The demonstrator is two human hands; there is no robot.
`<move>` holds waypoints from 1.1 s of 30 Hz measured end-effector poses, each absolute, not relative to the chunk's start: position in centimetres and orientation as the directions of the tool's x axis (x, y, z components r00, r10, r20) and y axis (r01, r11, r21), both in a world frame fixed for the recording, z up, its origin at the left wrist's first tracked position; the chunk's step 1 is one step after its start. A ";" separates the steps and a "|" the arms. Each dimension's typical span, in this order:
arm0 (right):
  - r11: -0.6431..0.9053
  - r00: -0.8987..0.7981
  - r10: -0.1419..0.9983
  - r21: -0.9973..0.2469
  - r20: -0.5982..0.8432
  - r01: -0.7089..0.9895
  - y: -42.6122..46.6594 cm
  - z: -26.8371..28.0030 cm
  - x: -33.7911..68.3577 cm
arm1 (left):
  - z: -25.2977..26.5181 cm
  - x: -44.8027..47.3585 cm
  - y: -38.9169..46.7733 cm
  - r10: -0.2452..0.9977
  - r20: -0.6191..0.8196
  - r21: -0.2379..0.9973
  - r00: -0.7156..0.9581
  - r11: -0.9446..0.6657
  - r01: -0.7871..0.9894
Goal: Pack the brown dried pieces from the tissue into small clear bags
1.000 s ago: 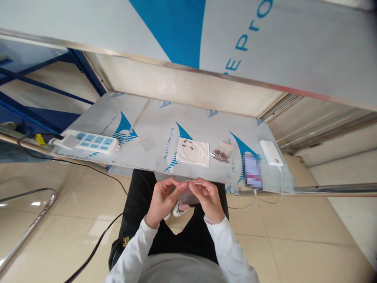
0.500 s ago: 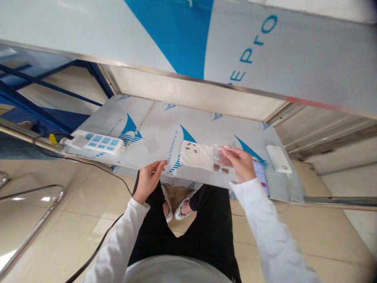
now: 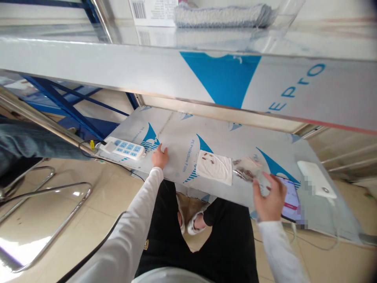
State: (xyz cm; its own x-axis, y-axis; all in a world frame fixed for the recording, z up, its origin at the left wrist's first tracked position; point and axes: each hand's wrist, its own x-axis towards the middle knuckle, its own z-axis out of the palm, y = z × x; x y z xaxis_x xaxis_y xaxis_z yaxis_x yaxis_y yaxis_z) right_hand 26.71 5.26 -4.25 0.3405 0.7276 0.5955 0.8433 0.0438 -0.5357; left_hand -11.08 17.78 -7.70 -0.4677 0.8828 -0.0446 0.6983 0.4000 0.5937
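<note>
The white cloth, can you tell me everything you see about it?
The white cloth is roughly square and soft-looking, with slight wrinkles. It lies flat on the film-covered table, near its front edge. A few small brown pieces rest toward its far left corner. The clear bag lies just to its right; whether they touch is hard to tell. Neither the left hand nor the right hand touches it.
</note>
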 end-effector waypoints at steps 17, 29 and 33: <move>0.192 0.110 0.955 -0.857 0.275 0.478 1.6 1.4 12.7 | -2.7 -4.6 4.7 0.944 0.315 0.675 0.096 -0.294 0.677; 0.205 -0.086 0.979 -0.882 0.186 0.423 -0.3 0.0 10.2 | -1.5 -2.7 -2.3 0.982 0.038 0.950 -0.186 0.022 0.311; 0.289 -0.101 0.954 -0.783 0.281 0.552 -1.2 -0.3 10.1 | -1.4 -2.2 -3.4 0.963 -0.052 0.958 -0.263 0.122 0.258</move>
